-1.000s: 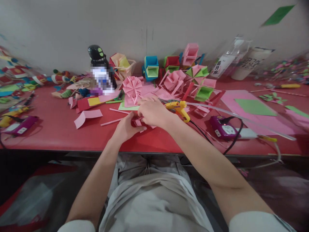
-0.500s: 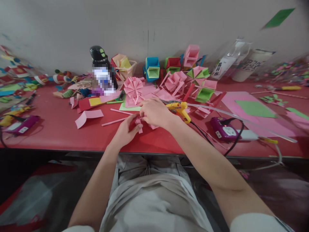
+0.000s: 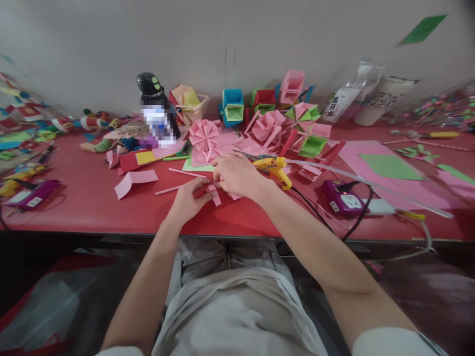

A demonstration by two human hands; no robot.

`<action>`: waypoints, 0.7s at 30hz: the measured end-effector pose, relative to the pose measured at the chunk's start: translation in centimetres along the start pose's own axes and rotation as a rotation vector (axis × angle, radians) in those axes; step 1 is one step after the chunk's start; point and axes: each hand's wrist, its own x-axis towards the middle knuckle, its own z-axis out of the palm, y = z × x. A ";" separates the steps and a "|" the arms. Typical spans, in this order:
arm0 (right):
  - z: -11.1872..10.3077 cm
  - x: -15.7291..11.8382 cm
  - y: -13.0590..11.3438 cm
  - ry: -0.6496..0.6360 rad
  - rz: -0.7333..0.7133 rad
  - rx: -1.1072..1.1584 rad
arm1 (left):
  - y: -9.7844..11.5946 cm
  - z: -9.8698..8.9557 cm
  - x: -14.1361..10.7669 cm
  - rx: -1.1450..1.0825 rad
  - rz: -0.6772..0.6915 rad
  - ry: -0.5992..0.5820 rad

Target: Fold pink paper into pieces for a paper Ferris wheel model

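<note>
Fingers of my left hand (image 3: 191, 200) pinch a small strip of pink paper (image 3: 214, 194) above the red tabletop. My right hand (image 3: 237, 174) meets it from the other side, fingers bent and closed on the same strip; its fingertips are partly hidden. Thin pink paper sticks (image 3: 173, 189) lie beside my left hand. Just right of my right hand rests a yellow hot glue gun (image 3: 275, 169) with a clear glue stick (image 3: 334, 170) behind it. A pink pleated paper rosette (image 3: 204, 135) stands beyond my hands.
A folded pink sheet (image 3: 135, 182) lies to the left. Paper box models (image 3: 233, 106) and a black bottle (image 3: 150, 85) line the wall. A purple power socket (image 3: 342, 199) with cables sits right, near pink and green sheets (image 3: 389, 166). A clear plastic bottle (image 3: 343, 96) leans behind.
My left hand has shifted slightly left, and the pink strip between my hands shows a little more. The view has moved slightly; my right hand stays nearly in place.
</note>
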 end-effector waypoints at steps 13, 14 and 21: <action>0.0 -0.1 0.0 0.008 -0.002 0.014 | -0.7 -0.4 0.7 0.010 0.030 -0.016; 0.0 -0.1 0.0 0.009 0.002 0.013 | -0.7 -0.5 0.7 0.009 0.030 -0.015; 0.1 -0.2 0.0 0.029 0.009 0.010 | -0.2 -0.6 0.9 0.014 0.030 -0.034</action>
